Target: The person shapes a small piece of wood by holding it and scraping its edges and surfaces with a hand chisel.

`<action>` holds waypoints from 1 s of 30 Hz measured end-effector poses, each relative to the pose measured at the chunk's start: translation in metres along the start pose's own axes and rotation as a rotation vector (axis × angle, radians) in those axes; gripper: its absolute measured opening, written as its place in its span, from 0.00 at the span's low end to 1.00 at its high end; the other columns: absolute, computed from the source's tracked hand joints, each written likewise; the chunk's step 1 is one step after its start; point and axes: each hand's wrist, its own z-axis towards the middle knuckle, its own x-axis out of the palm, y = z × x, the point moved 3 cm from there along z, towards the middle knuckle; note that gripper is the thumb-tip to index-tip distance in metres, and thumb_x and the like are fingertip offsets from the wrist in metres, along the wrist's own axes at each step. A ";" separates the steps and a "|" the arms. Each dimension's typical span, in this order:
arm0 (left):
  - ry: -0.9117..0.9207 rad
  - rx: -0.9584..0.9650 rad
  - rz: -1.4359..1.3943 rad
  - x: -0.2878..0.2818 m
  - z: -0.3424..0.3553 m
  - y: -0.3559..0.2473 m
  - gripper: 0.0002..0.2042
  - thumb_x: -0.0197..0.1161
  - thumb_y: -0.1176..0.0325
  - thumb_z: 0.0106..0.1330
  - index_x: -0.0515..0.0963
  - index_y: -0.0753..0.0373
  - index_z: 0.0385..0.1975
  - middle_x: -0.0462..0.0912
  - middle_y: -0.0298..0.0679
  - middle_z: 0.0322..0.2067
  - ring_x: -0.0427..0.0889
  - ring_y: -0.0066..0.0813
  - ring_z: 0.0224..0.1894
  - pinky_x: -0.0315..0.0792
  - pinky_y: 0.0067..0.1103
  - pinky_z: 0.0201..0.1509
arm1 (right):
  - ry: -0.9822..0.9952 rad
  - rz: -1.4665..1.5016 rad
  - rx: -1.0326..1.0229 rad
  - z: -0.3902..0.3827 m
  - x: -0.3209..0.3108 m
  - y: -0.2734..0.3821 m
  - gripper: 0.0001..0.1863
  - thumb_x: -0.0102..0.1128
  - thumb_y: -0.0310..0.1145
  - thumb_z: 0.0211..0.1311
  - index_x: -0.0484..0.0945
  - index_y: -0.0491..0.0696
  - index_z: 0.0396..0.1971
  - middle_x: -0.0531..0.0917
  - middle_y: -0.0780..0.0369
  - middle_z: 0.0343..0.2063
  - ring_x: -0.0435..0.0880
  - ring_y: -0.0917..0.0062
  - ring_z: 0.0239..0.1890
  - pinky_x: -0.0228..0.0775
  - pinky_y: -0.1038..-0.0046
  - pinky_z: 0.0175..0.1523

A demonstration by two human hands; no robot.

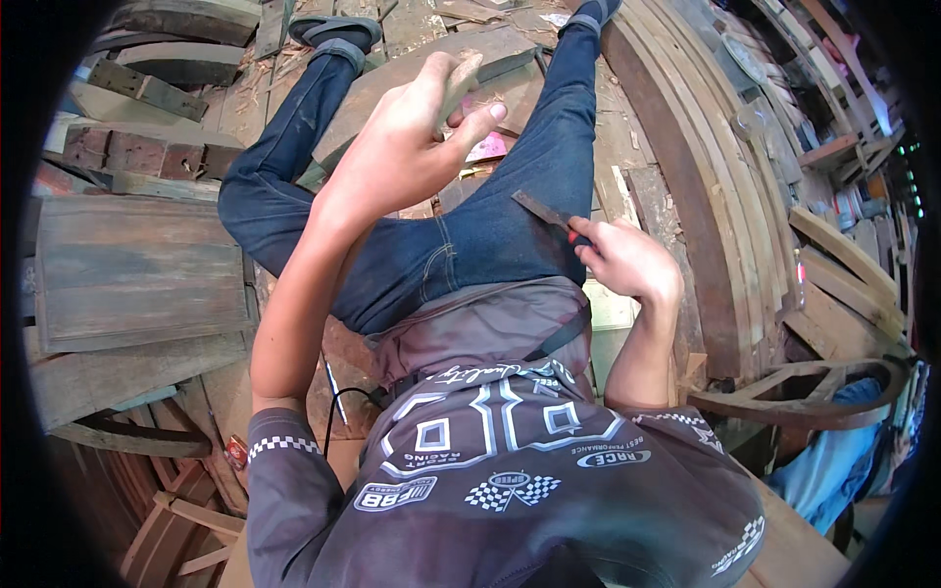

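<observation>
Wood piece [465, 80] sits gripped in my left fingers [433, 76], held up over the area between my shins. Pale, chunky, edge looks a bit rounded; my knuckles cover much of it, so can't tell the full shape. Right fingers [595, 257] are clenched around the red-and-black handle of a flat tool [541, 212]: straight narrow blade, dull brownish-grey metal, tip pointing up-left. Blade and wood are well apart. Blade lies across the view of my dark blue denim jeans [470, 230]; can't tell if it touches.

Surroundings, mostly timber. Floor [407, 34] is worn planks, littered with thin shavings and chips. Broad curved slab [500, 49] lies between my legs, a small pink item [488, 147] near it. Left: rectangular panel [142, 269], weathered grey-brown, grain running lengthwise; thick curved blocks [181, 64] beyond. Right: long arced beams [676, 137] side by side, rough brown faces. Lower right: rounded wooden frame [814, 419] with spokes, blue cloth [833, 461] under it, creased.
</observation>
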 end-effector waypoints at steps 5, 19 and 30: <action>-0.003 0.105 -0.088 0.008 0.000 -0.001 0.18 0.64 0.63 0.66 0.69 0.72 0.43 0.76 0.54 0.31 0.74 0.44 0.32 0.70 0.29 0.40 | 0.109 0.004 -0.049 0.042 0.016 0.002 0.13 0.51 0.29 0.57 0.79 0.42 0.39 0.83 0.47 0.33 0.82 0.55 0.43 0.73 0.59 0.49; 0.007 0.062 -0.098 0.009 -0.002 0.000 0.18 0.64 0.64 0.66 0.67 0.71 0.43 0.75 0.54 0.32 0.74 0.44 0.32 0.71 0.29 0.39 | 0.020 -0.060 -0.059 0.036 0.007 0.007 0.13 0.53 0.30 0.58 0.78 0.41 0.42 0.83 0.47 0.32 0.82 0.53 0.39 0.73 0.57 0.46; -0.002 0.020 -0.141 0.008 -0.003 0.004 0.18 0.65 0.63 0.66 0.67 0.70 0.44 0.76 0.54 0.29 0.78 0.40 0.30 0.73 0.28 0.38 | 0.023 -0.007 -0.083 0.025 0.004 0.023 0.14 0.53 0.31 0.59 0.77 0.41 0.44 0.82 0.45 0.28 0.82 0.51 0.35 0.73 0.56 0.42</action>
